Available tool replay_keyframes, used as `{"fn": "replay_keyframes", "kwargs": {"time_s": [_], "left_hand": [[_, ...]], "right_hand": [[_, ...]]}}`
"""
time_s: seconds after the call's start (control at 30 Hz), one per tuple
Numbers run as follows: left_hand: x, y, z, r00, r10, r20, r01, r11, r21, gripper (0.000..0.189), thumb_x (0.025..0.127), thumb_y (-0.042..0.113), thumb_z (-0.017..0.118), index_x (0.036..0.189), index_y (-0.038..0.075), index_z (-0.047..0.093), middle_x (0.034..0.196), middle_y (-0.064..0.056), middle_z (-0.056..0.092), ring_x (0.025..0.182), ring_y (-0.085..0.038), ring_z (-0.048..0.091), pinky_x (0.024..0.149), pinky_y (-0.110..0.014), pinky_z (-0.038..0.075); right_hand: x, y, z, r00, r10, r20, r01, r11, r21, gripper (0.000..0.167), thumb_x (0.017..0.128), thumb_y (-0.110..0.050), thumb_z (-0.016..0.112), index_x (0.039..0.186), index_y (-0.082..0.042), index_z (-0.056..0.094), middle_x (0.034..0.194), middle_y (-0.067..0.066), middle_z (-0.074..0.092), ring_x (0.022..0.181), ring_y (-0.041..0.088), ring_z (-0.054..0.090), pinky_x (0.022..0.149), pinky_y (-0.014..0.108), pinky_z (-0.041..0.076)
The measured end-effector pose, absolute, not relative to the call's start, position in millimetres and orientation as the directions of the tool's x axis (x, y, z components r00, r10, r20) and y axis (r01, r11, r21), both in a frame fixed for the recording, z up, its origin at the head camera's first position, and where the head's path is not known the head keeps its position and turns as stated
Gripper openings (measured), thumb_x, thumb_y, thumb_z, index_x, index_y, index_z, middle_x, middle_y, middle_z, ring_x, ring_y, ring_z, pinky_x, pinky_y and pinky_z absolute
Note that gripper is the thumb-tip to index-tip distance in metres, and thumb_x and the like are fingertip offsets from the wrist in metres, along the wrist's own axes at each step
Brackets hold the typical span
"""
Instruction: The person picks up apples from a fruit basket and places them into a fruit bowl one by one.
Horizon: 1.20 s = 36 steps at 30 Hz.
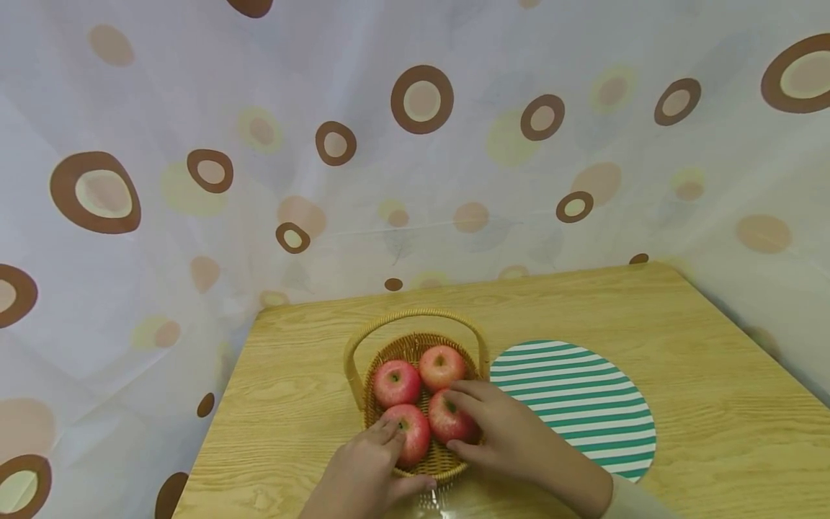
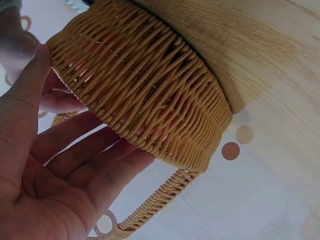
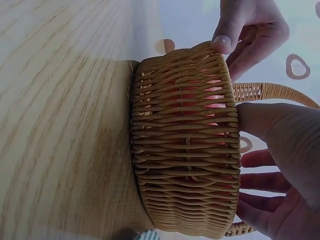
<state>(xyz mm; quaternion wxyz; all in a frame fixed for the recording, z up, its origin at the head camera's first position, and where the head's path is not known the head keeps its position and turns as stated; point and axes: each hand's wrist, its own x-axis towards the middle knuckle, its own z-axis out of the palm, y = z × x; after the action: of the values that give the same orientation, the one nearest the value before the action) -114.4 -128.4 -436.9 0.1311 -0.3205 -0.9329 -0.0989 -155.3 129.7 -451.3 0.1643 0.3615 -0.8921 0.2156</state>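
A round wicker basket (image 1: 447,472) with an arched handle stands on the table, holding several red apples. My left hand (image 1: 363,468) lays its fingertips on the near left apple (image 1: 416,436), its thumb by the basket's near rim. Around the near right apple (image 1: 444,424) curve the fingers and thumb of my right hand (image 1: 501,432). Two more apples, one at left (image 1: 397,383) and one at right (image 1: 443,366), sit behind these, untouched. In both wrist views the woven wall of the basket (image 3: 185,140) hides most of the fruit.
Right of the basket lies a round placemat (image 1: 583,404) with green and white stripes. The wooden table (image 1: 707,346) reaches back to a pale curtain (image 1: 480,43) printed with brown rings, which also hangs along both sides.
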Motion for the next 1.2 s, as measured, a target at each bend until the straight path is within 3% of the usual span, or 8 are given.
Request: {"fn": "replay_keyframes", "kwargs": {"time_s": [0.53, 0.93, 1.2], "left_hand": [[-113.4, -127.7, -433.7, -0.775, 0.564, 0.285, 0.614, 0.779, 0.126, 0.065, 0.087, 0.066, 0.078, 0.107, 0.004, 0.080, 0.121, -0.018, 0.079, 0.115, -0.032, 0.076, 0.088, -0.045, 0.066], [-113.5, -127.6, -435.0, -0.770, 0.561, 0.303, 0.612, 0.784, 0.105, 0.062, 0.086, 0.066, 0.078, 0.102, 0.007, 0.078, 0.120, -0.014, 0.080, 0.115, -0.029, 0.076, 0.086, -0.043, 0.067], [-113.1, -128.2, -436.3, -0.768, 0.562, 0.306, 0.617, 0.777, 0.122, 0.061, 0.087, 0.066, 0.078, 0.100, 0.006, 0.078, 0.119, -0.015, 0.080, 0.115, -0.030, 0.076, 0.087, -0.044, 0.066]], "right_hand": [[-159.7, 119.1, -452.6, -0.720, -0.583, 0.376, -0.689, 0.664, -0.291, 0.060, 0.088, -0.033, 0.087, 0.136, -0.003, 0.068, 0.138, 0.013, 0.070, 0.126, 0.030, 0.068, 0.100, 0.047, 0.062], [-163.0, 113.4, -449.7, -0.753, -0.571, 0.327, -0.656, 0.686, -0.314, 0.069, 0.083, -0.032, 0.091, 0.139, -0.003, 0.066, 0.140, 0.012, 0.068, 0.128, 0.033, 0.066, 0.102, 0.049, 0.061], [-166.7, 110.5, -449.4, -0.753, -0.578, 0.315, -0.657, 0.688, -0.309, 0.070, 0.078, -0.031, 0.095, 0.136, -0.003, 0.068, 0.131, 0.007, 0.068, 0.119, 0.027, 0.067, 0.097, 0.043, 0.062]]}}
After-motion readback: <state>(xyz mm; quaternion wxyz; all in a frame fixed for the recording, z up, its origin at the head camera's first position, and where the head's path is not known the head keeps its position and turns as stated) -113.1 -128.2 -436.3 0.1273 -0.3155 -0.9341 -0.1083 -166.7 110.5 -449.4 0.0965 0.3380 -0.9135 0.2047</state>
